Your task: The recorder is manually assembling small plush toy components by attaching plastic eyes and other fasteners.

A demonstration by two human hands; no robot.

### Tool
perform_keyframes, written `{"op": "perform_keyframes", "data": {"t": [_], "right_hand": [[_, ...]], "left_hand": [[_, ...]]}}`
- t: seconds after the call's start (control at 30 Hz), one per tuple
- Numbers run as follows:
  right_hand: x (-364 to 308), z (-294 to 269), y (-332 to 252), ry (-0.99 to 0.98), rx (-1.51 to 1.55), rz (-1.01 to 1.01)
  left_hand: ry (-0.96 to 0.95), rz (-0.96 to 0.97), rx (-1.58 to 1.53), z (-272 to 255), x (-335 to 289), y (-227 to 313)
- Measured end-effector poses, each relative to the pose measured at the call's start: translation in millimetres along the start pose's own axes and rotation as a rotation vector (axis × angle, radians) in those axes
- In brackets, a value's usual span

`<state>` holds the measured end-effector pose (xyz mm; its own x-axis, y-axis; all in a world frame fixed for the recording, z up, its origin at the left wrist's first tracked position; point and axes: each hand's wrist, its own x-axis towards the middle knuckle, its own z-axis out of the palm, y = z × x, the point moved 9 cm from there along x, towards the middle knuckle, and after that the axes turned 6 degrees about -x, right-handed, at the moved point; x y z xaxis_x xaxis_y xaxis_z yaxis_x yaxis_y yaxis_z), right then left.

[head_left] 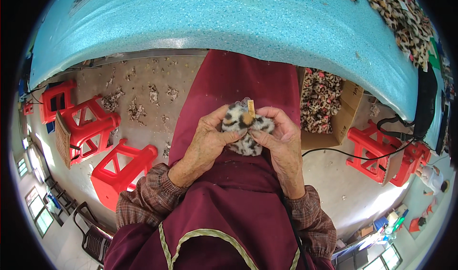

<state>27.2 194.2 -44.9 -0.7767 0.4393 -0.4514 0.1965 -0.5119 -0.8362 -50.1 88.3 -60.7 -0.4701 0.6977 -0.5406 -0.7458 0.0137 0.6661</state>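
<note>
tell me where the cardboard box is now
In the head view, the cardboard box is right of centre, beyond the right hand, between the maroon apron and red stools, partly hidden by the blue tabletop.

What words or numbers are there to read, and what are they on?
Tan tag on the spotted plush piece: printed lettering, which I won't copy out.
Cardboard box: dark marks like handwriting, too small to read surely.
I can't make out any other writing.
</note>
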Motion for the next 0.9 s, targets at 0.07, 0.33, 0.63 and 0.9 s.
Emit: {"op": "perform_keyframes", "data": {"t": [0.07, 0.33, 0.63, 0.9], "right_hand": [[-1.8, -3.3, -3.2, 0.058, -0.010, 0.001], [-25.4, 1.0, -58.3, 0.253, -0.925, -0.474], [-12.9, -1.3, -27.6, 0.119, -0.790, -0.319], [-19.6, 11.0, -27.8, 0.076, -0.634, -0.348]], "left_hand": [[0.000, -0.033, -0.044, 1.4, 0.3, -1.9], [0.036, -0.071, -0.165, -2.8, 1.1, -6.6], [0.026, -0.084, -0.198, 4.9, -2.4, -12.7], [0.122, 0.204, 0.319, 3.1, 3.3, 6.8]]}}
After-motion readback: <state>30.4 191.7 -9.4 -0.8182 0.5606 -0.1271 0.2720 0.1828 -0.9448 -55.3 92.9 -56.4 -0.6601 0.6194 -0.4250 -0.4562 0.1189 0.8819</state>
